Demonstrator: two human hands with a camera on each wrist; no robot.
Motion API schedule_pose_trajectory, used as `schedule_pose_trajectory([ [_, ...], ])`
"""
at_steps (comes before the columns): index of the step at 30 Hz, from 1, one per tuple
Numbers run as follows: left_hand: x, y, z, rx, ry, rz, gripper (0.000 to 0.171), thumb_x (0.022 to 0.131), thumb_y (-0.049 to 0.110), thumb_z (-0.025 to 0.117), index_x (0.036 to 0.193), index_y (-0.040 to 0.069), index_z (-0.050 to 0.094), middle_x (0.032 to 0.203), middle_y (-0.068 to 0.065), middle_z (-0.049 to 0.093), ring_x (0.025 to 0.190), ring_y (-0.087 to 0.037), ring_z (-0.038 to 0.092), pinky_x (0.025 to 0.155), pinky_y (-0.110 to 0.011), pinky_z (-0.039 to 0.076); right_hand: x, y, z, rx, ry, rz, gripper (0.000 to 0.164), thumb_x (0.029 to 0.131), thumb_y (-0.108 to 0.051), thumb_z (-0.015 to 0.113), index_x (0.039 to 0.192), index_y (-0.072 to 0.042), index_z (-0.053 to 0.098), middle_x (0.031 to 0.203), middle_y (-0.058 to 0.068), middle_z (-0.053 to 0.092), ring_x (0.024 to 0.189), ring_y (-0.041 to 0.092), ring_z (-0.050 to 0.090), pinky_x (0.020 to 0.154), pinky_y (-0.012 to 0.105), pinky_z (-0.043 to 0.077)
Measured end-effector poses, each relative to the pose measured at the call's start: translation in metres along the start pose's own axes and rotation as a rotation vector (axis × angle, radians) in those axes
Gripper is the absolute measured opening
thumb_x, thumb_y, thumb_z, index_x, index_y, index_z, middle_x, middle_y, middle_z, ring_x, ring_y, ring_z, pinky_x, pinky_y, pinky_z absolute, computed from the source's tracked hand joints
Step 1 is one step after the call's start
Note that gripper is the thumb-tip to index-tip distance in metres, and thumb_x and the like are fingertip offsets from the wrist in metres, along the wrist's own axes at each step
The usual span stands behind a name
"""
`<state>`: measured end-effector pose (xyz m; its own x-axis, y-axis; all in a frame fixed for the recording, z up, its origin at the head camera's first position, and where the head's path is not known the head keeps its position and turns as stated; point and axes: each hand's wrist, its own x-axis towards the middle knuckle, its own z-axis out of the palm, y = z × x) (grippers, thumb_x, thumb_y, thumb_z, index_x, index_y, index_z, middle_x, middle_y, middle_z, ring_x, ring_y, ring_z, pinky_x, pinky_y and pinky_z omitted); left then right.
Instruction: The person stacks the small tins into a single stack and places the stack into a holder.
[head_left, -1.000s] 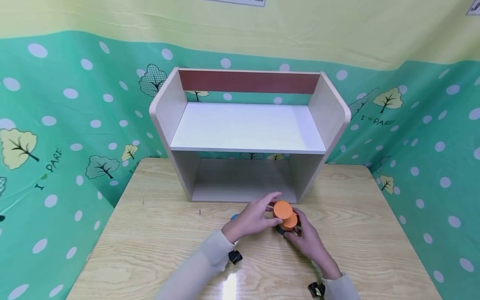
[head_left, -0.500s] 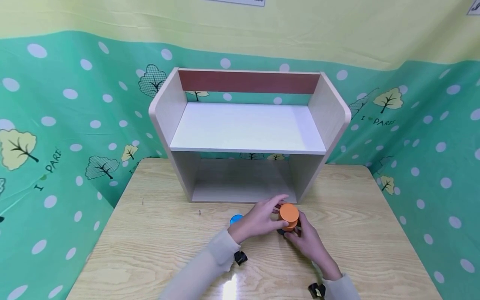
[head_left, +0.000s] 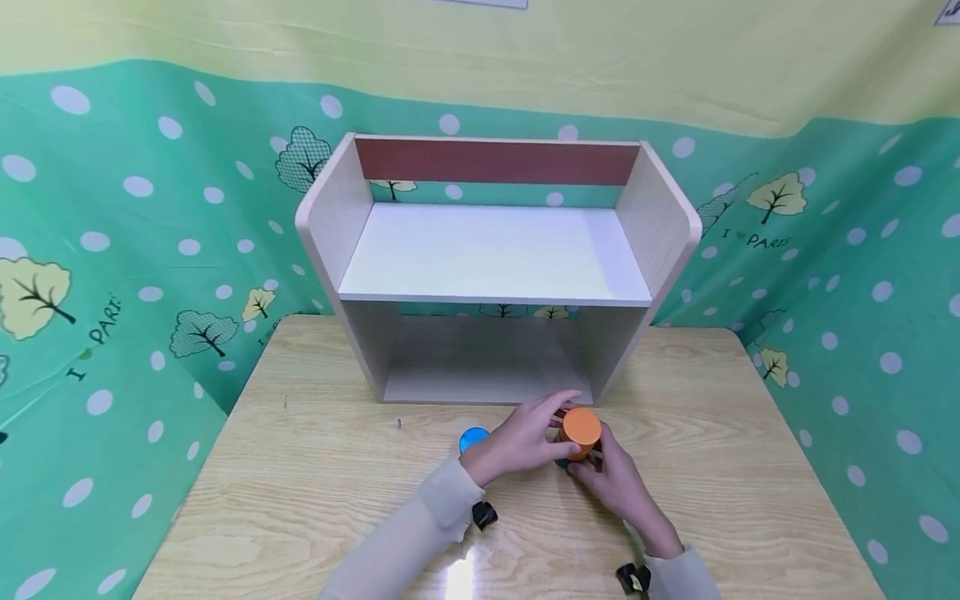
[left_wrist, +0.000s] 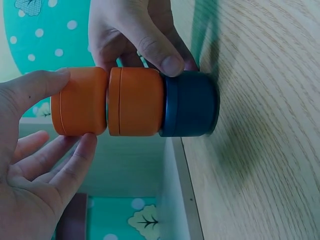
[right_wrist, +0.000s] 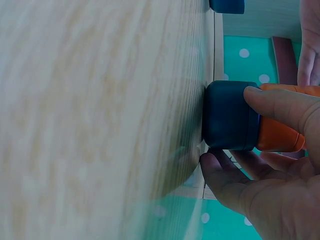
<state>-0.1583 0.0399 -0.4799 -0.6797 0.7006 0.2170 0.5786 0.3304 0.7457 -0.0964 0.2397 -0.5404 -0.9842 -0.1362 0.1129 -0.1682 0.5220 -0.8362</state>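
Note:
A small stack stands on the wooden table (head_left: 315, 483) in front of the shelf: a dark blue cylinder (left_wrist: 190, 103) at the bottom, an orange cylinder (left_wrist: 137, 101) on it, and a second orange cylinder (left_wrist: 80, 101) on top. My left hand (head_left: 542, 433) grips the top orange cylinder (head_left: 580, 429) between thumb and fingers. My right hand (head_left: 600, 467) holds the lower part of the stack. Its thumb (right_wrist: 280, 105) lies across the join of the dark blue cylinder (right_wrist: 227, 115) and the orange one (right_wrist: 277, 135), with its fingers curled round the other side.
A light blue cylinder (head_left: 472, 438) stands on the table just left of my left hand. Behind the stack is a two-level wooden shelf (head_left: 495, 258) with nothing on either level. Green dotted cloth walls the table on three sides.
The top orange cylinder, tilted and offset a second ago, now sits straight on the stack. My left hand shifted right, uncovering the light blue cylinder. My right hand stayed put.

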Motion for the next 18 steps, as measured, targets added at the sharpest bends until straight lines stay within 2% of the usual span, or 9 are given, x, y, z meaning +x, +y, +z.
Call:
schedule_pose_trajectory([
  [9, 0.0002, -0.0025, 0.0014, -0.037, -0.01, -0.006, 0.074, 0.093, 0.028, 0.074, 0.153, 0.012, 0.035, 0.134, -0.005, 0.058, 0.117, -0.008, 0.058, 0.095, -0.017, 0.047, 0.001, 0.0022, -0.0008, -0.012, -0.001, -0.016, 0.073, 0.086, 0.008, 0.074, 0.147, 0.003, 0.034, 0.137, 0.027, 0.051, 0.124, 0.041, 0.053, 0.097, 0.05, 0.05],
  [18, -0.0011, -0.0042, 0.0019, -0.048, -0.007, -0.025, 0.075, 0.091, 0.031, 0.075, 0.154, 0.016, 0.036, 0.139, -0.004, 0.055, 0.118, -0.009, 0.058, 0.094, -0.019, 0.049, 0.0004, 0.0014, 0.0001, 0.002, -0.002, -0.022, 0.072, 0.086, 0.008, 0.074, 0.146, 0.003, 0.035, 0.136, 0.027, 0.052, 0.123, 0.042, 0.053, 0.097, 0.052, 0.05],
])
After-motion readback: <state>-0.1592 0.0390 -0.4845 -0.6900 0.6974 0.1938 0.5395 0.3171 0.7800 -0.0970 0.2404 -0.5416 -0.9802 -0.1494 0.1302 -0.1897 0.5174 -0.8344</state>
